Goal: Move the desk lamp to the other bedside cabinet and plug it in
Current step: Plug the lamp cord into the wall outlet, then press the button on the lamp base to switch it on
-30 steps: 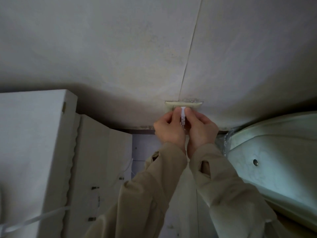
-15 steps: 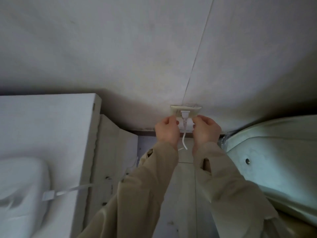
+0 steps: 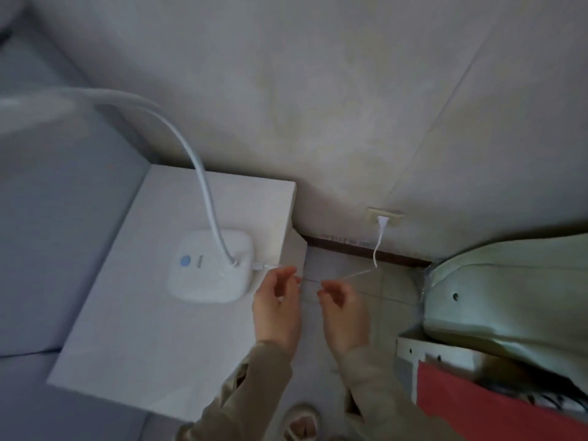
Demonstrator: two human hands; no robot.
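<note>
The white desk lamp (image 3: pixel 211 268) stands on the white bedside cabinet (image 3: pixel 152 329), its bent neck arching up to the left. Its thin white cord (image 3: pixel 377 249) runs from the base's right side across to the white plug (image 3: pixel 382 221), which sits in the wall socket (image 3: pixel 385 216) low on the wall. My left hand (image 3: pixel 277 308) and my right hand (image 3: pixel 342 310) hover just right of the cabinet. Each pinches the slack cord between thumb and fingertips, a short stretch spanning between them.
A pale green mattress edge (image 3: pixel 509 300) and a white bed frame with red fabric (image 3: pixel 471 399) fill the right. A dark skirting board (image 3: pixel 350 248) runs along the wall above tiled floor. My slippered foot (image 3: pixel 300 421) stands below. A grey upholstered surface (image 3: pixel 57 218) lies left of the cabinet.
My hands left the plug, now seated in the socket, and dropped down and back to hold the slack cord. The view pulled back and left, showing the lamp on the cabinet.
</note>
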